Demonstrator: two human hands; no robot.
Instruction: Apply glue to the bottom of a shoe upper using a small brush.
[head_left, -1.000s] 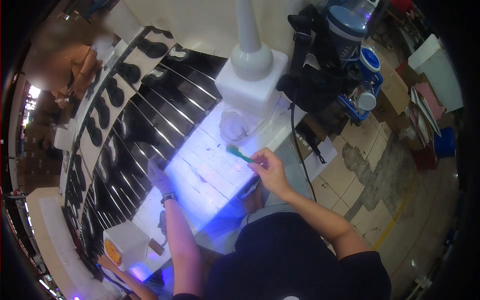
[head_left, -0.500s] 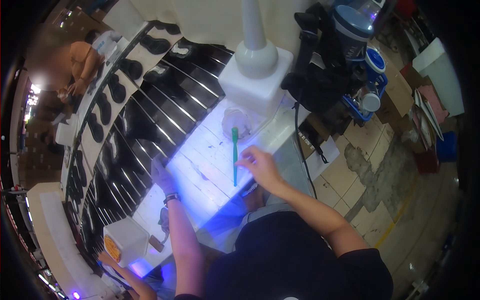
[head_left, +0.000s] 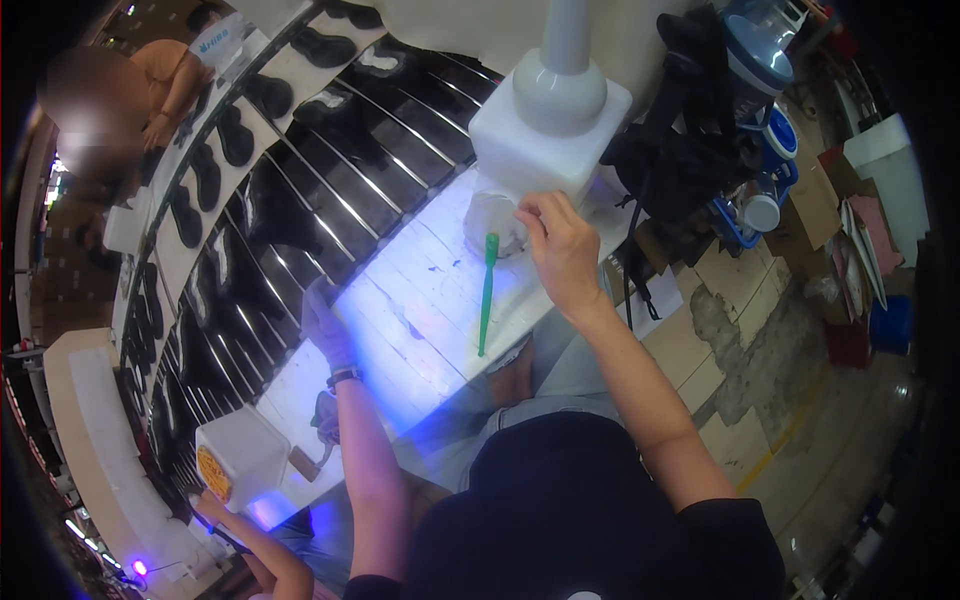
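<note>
My left hand (head_left: pixel 325 325), in a grey glove, rests flat with its fingers stretched out at the table's edge beside the roller conveyor (head_left: pixel 330 175). Over the right side of the white table (head_left: pixel 405 330), my bare right hand (head_left: pixel 563 250) has thumb and forefinger drawn together. Whether anything is between those fingertips I cannot make out. Just left of them sits a round, whitish shallow pot (head_left: pixel 485 222). A thin green-handled brush (head_left: pixel 487 300) lies beside my right hand, apart from it, its thicker end at the pot. Bluish light falls on the table.
Black shoe uppers (head_left: pixel 270 215) lie on the conveyor, with black soles (head_left: pixel 235 135) on the ledge beyond. A large white bottle (head_left: pixel 550 105) stands behind the pot. At lower left are a white box (head_left: pixel 245 445) and another person's arm (head_left: pixel 265 545). A blue basket (head_left: pixel 735 222) stands at right.
My right hand has moved away from beside the brush, up toward the pot, and its fingers have drawn together. My left hand stays at the conveyor edge. The whole view has shifted slightly.
</note>
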